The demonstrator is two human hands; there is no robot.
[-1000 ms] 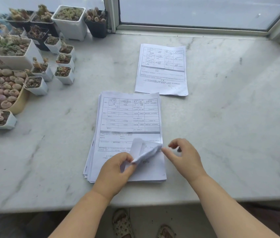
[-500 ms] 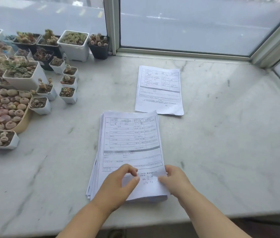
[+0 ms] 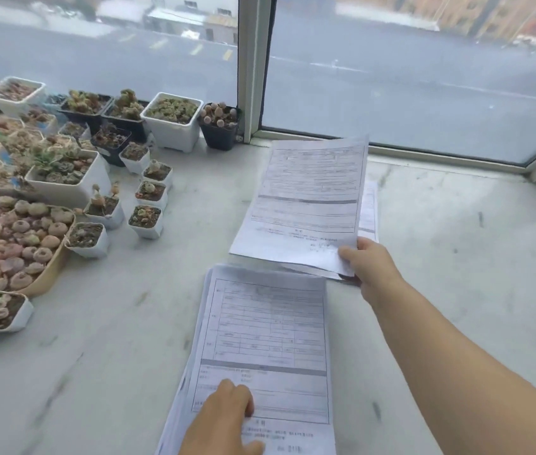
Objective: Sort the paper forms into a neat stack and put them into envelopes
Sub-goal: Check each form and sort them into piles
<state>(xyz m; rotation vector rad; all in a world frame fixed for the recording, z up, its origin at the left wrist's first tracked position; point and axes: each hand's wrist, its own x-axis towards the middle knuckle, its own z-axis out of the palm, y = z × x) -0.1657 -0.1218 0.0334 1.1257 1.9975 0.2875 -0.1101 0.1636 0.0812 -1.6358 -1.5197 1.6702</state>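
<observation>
This looks like a home window ledge used as a work spot. A wide marble counter [image 3: 102, 372] runs under large windows [image 3: 424, 93] with a white frame [image 3: 253, 67], which look down on a road and buildings in the upper part of the frame. Small pots of succulents [image 3: 63, 178] crowd the left side, and printed paper forms [image 3: 270, 349] lie at the centre.

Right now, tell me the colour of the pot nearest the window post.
Black pot, best seen in the head view.
</observation>
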